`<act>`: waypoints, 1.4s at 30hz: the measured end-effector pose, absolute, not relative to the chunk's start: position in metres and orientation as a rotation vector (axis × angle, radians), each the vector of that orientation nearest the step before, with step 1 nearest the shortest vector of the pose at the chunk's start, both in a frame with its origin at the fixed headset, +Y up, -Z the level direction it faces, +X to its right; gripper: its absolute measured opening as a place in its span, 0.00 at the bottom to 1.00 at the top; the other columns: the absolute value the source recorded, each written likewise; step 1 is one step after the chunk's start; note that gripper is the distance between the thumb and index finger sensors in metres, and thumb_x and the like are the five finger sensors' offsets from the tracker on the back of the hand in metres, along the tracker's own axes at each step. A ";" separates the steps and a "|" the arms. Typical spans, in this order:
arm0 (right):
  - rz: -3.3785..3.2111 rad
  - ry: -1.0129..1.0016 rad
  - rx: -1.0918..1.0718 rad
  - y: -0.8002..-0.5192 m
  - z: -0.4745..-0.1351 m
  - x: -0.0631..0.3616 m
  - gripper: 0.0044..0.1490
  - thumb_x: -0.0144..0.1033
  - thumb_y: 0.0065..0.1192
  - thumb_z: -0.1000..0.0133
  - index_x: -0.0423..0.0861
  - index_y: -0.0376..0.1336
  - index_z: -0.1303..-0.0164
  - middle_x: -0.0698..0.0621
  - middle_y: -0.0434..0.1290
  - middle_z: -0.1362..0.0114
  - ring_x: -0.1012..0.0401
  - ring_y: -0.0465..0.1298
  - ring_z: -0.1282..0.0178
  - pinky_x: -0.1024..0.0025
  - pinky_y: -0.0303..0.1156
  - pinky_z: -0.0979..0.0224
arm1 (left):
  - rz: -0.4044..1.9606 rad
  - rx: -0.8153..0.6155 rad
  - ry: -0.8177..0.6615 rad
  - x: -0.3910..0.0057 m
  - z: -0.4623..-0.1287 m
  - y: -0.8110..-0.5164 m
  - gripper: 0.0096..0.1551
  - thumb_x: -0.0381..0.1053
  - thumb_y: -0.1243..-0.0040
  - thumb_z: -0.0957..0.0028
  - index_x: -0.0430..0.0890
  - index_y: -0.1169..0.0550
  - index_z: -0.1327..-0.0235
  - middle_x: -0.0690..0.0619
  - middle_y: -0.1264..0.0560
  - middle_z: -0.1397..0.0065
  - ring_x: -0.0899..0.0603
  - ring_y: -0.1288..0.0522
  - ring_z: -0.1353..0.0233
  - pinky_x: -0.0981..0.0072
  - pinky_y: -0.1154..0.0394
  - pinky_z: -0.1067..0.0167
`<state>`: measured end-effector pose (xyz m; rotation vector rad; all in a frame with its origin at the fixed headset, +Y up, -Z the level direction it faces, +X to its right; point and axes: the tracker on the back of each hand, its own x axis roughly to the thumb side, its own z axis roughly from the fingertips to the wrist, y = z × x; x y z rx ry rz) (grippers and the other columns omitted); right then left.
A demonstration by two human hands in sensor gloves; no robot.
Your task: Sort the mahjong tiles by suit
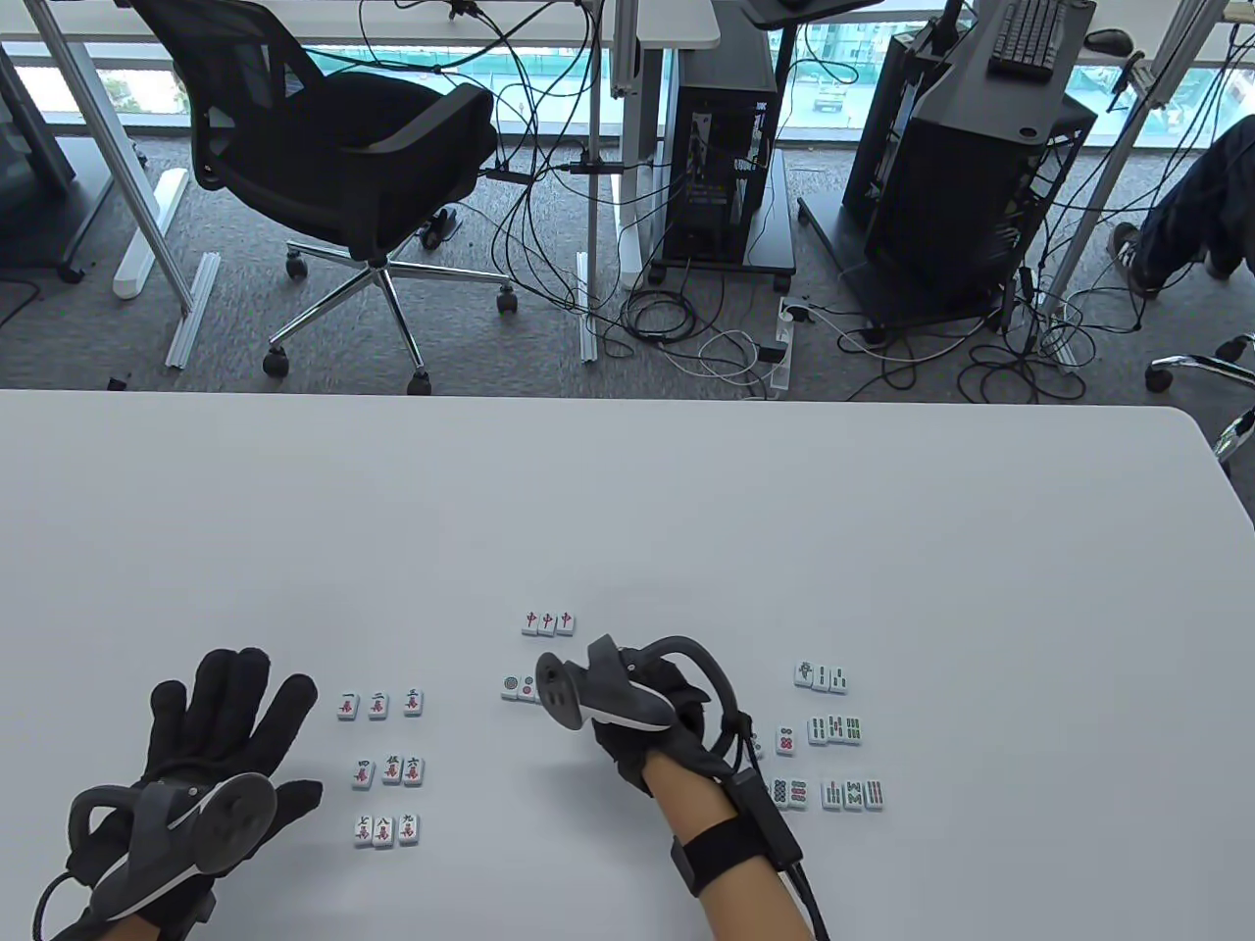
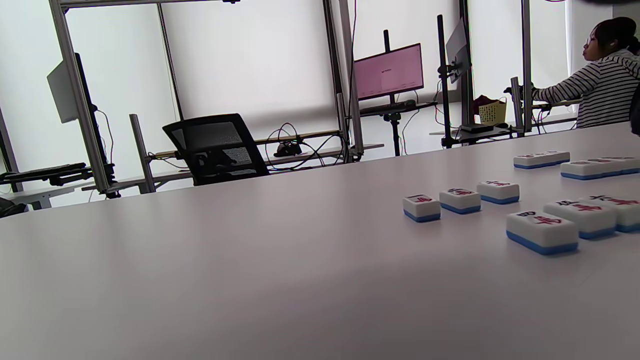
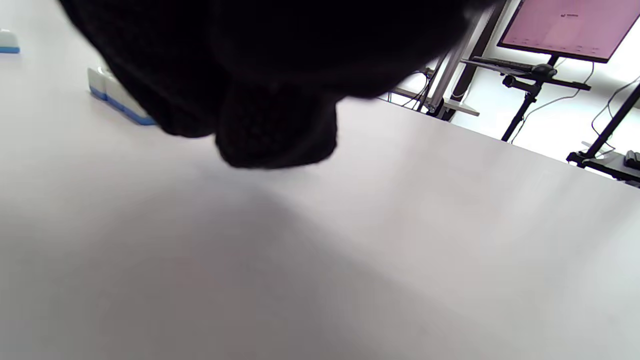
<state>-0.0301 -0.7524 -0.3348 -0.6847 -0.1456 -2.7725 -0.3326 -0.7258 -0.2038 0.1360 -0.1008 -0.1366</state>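
Note:
Character tiles lie face up in three rows of three [image 1: 380,704] [image 1: 389,771] [image 1: 386,830], also seen low along the table as character tiles [image 2: 460,200]. Three red dragon tiles [image 1: 548,622] form a row further back. Two circle tiles [image 1: 518,686] sit just left of my right hand [image 1: 677,691], whose fingers are hidden under its tracker; the right wrist view shows only dark glove [image 3: 275,75]. More circle tiles [image 1: 787,774] and three rows of bamboo tiles [image 1: 835,730] lie to the right. My left hand [image 1: 235,716] rests flat, fingers spread, left of the character tiles.
The white table [image 1: 627,510] stretches back to its far edge. Beyond it stand a black office chair [image 1: 343,157], computer towers and floor cables. White tiles with blue backs [image 3: 120,102] show beside the glove. A seated person [image 2: 600,85] works at a far desk.

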 end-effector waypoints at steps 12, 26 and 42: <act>-2.766 -0.215 -0.613 -0.769 -0.345 -0.059 0.36 0.44 0.69 0.53 0.37 0.67 0.39 0.52 0.82 0.63 0.63 0.78 0.80 0.74 0.76 0.76 | -0.112 0.165 -0.114 -0.333 -0.202 -0.721 0.54 0.80 0.55 0.64 0.70 0.56 0.24 0.62 0.69 0.16 0.46 0.68 0.12 0.43 0.63 0.18; -2.739 -0.162 -0.459 -0.726 -0.329 0.043 0.41 0.46 0.67 0.53 0.42 0.62 0.32 0.52 0.81 0.64 0.64 0.77 0.79 0.74 0.76 0.75 | -0.121 0.156 -0.102 -0.333 -0.202 -0.721 0.54 0.80 0.55 0.64 0.70 0.57 0.24 0.62 0.70 0.16 0.46 0.68 0.12 0.43 0.63 0.18; -2.712 -0.348 -0.425 -0.755 -0.316 0.120 0.37 0.44 0.70 0.55 0.48 0.64 0.34 0.54 0.81 0.68 0.65 0.76 0.83 0.75 0.75 0.78 | -0.150 0.111 -0.065 -0.334 -0.205 -0.724 0.54 0.80 0.55 0.64 0.70 0.57 0.24 0.62 0.70 0.17 0.46 0.68 0.12 0.43 0.63 0.18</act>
